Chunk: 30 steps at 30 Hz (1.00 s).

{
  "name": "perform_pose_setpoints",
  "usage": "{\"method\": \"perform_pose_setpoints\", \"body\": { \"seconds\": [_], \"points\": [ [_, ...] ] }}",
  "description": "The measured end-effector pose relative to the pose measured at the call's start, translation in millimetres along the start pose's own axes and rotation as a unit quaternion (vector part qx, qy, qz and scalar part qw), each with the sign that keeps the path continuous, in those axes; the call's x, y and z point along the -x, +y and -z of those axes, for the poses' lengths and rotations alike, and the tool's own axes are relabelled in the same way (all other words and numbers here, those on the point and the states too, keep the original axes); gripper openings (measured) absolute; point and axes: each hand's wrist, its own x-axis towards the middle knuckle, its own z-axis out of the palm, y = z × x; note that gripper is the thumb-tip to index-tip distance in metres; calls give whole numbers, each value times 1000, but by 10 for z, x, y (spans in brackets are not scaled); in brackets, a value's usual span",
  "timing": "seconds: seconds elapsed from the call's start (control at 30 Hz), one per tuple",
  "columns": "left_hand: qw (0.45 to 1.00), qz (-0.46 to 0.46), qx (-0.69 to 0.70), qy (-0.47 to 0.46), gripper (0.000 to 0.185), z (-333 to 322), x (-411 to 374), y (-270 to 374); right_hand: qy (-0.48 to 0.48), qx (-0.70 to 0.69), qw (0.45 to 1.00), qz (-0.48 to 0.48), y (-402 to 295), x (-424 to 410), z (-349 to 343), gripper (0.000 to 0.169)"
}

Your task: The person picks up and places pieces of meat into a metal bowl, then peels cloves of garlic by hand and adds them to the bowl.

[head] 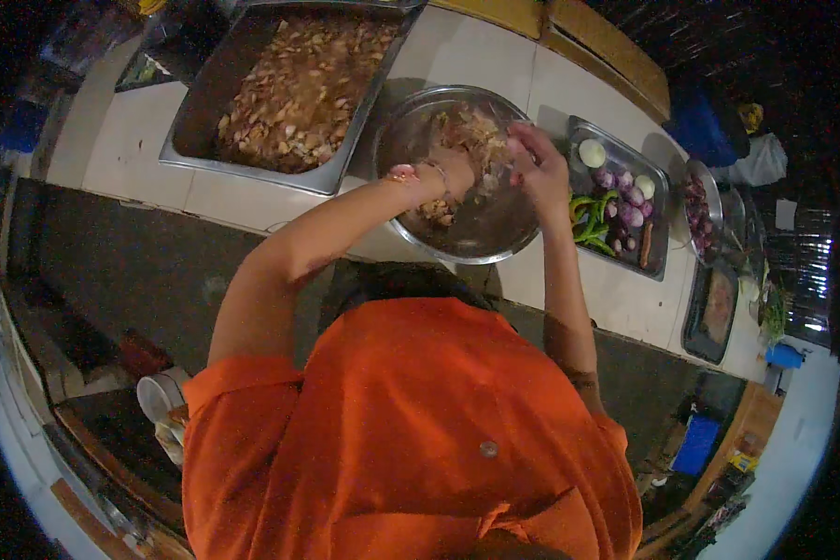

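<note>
A round metal bowl (493, 250) stands on the counter before me, holding a pile of pale brown shredded food (486, 136), perhaps meat. My left hand (455, 168) is down in the bowl against this food, its fingers mostly hidden. A band circles the left wrist. Over the bowl's right side is my right hand (540, 164), fingers bent towards the food; whether they pinch a piece is too blurred to see. A smaller clump of brown pieces (437, 212) lies at the bowl's near left, below my left wrist.
Left of the bowl, a deep steel pan (252, 176) holds chopped brown food. A metal tray (654, 269) on the right carries onions (630, 210), green chillies (589, 224) and a carrot-like stick (646, 245). Farther right are a bowl of dark red pieces (700, 210) and a dark tray (693, 343).
</note>
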Motion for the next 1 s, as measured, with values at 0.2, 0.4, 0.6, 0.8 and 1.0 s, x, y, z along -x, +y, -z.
{"method": "perform_pose_setpoints", "body": {
  "seconds": [0.2,0.4,0.6,0.8,1.0],
  "points": [
    [998,6,-41,57,31,-2,17,230,-19,24,999,-18,-32,52,-2,31],
    [998,6,1,62,32,230,173,283,-5,11,1000,-26,-54,86,72,30],
    [980,0,196,38,32,240,221,63,-5,-4,999,-42,-95,126,53,30],
    [957,26,256,136,30,205,162,-184,-24,10,998,-52,-117,187,102,27],
    [586,29,790,179,16,446,467,-198,-72,11,993,-95,-63,245,-31,25]
  ]
}}
